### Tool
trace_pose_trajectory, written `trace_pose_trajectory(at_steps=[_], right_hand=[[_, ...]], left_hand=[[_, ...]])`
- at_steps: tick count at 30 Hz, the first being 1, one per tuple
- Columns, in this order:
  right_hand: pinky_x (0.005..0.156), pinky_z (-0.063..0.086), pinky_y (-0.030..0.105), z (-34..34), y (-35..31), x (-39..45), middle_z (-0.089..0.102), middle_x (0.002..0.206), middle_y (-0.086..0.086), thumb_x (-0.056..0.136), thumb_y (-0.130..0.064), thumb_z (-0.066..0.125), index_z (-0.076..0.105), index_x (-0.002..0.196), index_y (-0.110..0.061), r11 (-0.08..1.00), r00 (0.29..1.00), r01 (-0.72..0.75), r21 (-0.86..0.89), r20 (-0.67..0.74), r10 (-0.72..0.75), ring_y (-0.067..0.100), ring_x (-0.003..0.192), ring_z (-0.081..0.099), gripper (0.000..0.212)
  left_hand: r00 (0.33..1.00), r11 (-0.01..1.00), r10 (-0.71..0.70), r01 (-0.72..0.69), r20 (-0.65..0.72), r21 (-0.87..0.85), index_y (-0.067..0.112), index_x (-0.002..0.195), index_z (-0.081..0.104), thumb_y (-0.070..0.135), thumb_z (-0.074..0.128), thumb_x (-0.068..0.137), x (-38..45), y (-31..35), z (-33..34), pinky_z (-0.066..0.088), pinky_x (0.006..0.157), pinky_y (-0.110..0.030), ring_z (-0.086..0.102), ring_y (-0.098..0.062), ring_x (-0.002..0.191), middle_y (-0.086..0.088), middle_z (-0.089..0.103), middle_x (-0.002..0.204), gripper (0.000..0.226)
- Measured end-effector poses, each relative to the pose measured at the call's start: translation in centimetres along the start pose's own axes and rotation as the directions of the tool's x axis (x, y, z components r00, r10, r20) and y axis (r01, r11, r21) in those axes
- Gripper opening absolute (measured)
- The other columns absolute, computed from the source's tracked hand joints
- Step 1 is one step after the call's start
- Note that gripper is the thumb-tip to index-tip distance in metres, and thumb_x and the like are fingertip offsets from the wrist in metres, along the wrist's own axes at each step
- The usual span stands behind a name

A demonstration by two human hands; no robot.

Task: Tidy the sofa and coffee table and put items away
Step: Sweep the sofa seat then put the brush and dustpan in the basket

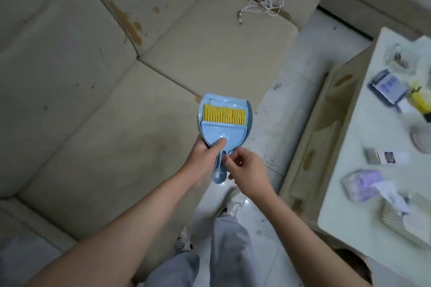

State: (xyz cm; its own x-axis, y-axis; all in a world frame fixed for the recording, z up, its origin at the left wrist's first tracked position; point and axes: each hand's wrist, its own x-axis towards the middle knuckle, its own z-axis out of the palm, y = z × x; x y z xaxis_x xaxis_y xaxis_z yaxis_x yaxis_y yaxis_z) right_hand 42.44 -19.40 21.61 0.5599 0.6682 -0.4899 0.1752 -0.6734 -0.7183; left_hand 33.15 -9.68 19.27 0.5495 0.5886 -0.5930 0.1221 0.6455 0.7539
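Forearms reach up from 6 o'clock. Left hand [206, 150] clamps the blue dustpan [222, 121] at its neck, thumb on top; yellow-bristled brush [224, 113] nested inside. Right hand [245, 169] pinches the stacked handles at center. Both held over the sofa [93, 77] seat edge. Tangled white cord [263, 2] on a cushion at 1 o'clock; cluttered desk [356, 170] at 3 o'clock with a tissue pack [363, 184]. Step looks like separating brush from pan: steady the pan with the left, pull the brush handle straight back, keep the pan level so nothing tips out.
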Motion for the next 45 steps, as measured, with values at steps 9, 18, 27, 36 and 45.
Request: trace_pose_trajectory(at_steps=[9, 18, 27, 36, 45], right_hand=[[0.062, 0.058, 0.035, -10.1, 10.5, -3.4, 0.073, 0.088, 0.014, 0.100, -0.028, 0.056, 0.064, 0.083, -0.013, 0.845, 0.981, -0.187, 0.501, 0.050, 0.187, 0.018, 0.075, 0.066, 0.024], [0.053, 0.040, 0.030, -20.3, 23.2, -5.0, 0.052, 0.064, 0.003, 0.101, -0.029, 0.053, 0.053, 0.074, -0.017, 0.827, 0.914, -0.145, 0.543, -0.246, 0.322, 0.014, 0.056, 0.044, 0.029], [0.071, 0.044, 0.036, -36.0, 36.1, -7.6, 0.065, 0.076, 0.004, 0.091, -0.045, 0.060, 0.060, 0.081, -0.017, 0.673, 0.875, -0.225, 0.705, -0.157, 0.457, 0.017, 0.071, 0.057, 0.030], [0.049, 0.040, 0.029, -44.5, 50.0, -11.7, 0.062, 0.069, 0.016, 0.101, -0.032, 0.049, 0.060, 0.080, -0.006, 0.611, 0.432, -0.474, 0.634, -0.437, 0.789, 0.020, 0.049, 0.050, 0.036], [0.054, 0.051, 0.033, -47.0, 55.3, -7.1, 0.059, 0.069, 0.011, 0.092, -0.035, 0.066, 0.065, 0.092, 0.001, 0.387, 0.280, -0.359, 0.850, -0.297, 0.913, 0.025, 0.056, 0.056, 0.037]], left_hand=[[0.984, 0.982, -0.128, 0.108, 0.126, 0.155, 0.015, 0.109, 0.070, 0.009, 0.061, 0.096, 1.5, -5.5, 14.2, 0.056, 0.087, -0.038, 0.070, -0.027, 0.099, -0.006, 0.076, 0.108, 0.017], [0.925, 0.912, -0.274, 0.162, 0.264, 0.377, 0.010, 0.118, 0.068, 0.006, 0.066, 0.091, 4.2, -12.8, 30.2, 0.058, 0.084, -0.040, 0.071, -0.029, 0.101, -0.011, 0.074, 0.112, 0.027], [0.773, 0.695, -0.495, 0.079, 0.397, 0.715, 0.020, 0.114, 0.070, 0.029, 0.077, 0.085, 5.8, -18.9, 49.8, 0.053, 0.075, -0.029, 0.069, -0.016, 0.089, -0.001, 0.075, 0.106, 0.031], [0.758, 0.420, -0.437, -0.304, 0.484, 0.855, 0.023, 0.124, 0.062, 0.031, 0.068, 0.089, 9.3, -24.4, 62.7, 0.053, 0.085, -0.033, 0.065, -0.012, 0.091, 0.007, 0.068, 0.109, 0.036], [0.573, 0.071, -0.615, -0.644, 0.542, 0.762, 0.023, 0.156, 0.026, 0.005, 0.042, 0.097, 16.1, -29.2, 70.8, 0.035, 0.092, -0.021, 0.042, -0.022, 0.138, -0.004, 0.034, 0.158, 0.064]])
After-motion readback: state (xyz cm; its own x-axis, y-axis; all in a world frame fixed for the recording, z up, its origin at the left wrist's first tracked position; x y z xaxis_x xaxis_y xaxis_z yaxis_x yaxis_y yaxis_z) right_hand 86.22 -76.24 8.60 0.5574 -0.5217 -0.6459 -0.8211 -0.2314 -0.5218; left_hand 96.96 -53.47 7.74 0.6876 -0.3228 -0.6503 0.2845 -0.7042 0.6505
